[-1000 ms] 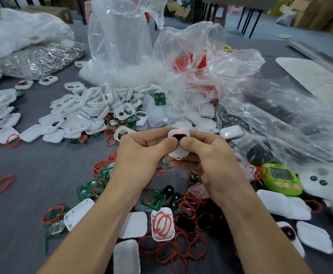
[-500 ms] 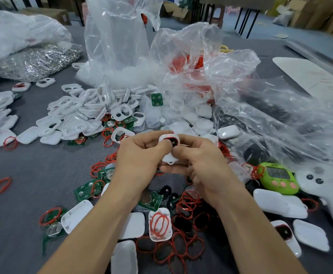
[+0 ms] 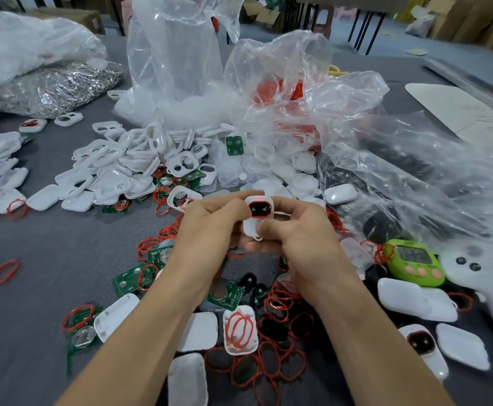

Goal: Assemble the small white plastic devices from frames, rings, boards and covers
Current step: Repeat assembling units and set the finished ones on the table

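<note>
- Desk (image 3: 49, 247), far left of the left hand: white covers (image 3: 2, 183) lie loose, and one carries a red ring. A single red ring (image 3: 3, 272) lies apart on the bare desk surface.
- Beyond and left of the left hand: a heap of white frames (image 3: 128, 159), all unassembled.
- Just beside and below the left hand: green boards (image 3: 131, 278), some with rings lying across them.
- Left hand (image 3: 210, 227): fingers curl round the left edge of the device (image 3: 258, 213) and grip it.
- Device: held between both hands, above the desk. A white frame, a red ring and a dark window are in place. The back is hidden, so cover fitment cannot be confirmed.
- Right hand (image 3: 300, 235): grasps the right edge of the device, thumb pressing its lower face.
- Below the hands: an upturned cover (image 3: 239, 329) with rings inside, and a spread of red rings (image 3: 271, 361) on the desk.
- Beyond the right hand: clear plastic bags (image 3: 385, 159) with more stock.
- Right of and below the right hand: one unit (image 3: 421, 344) showing a ringed window, apparently assembled. A green gadget (image 3: 415, 263) lies near it.
- Status (judgement): one unit is near completion and few appear finished. Most parts remain loose, so most of the task is left.
</note>
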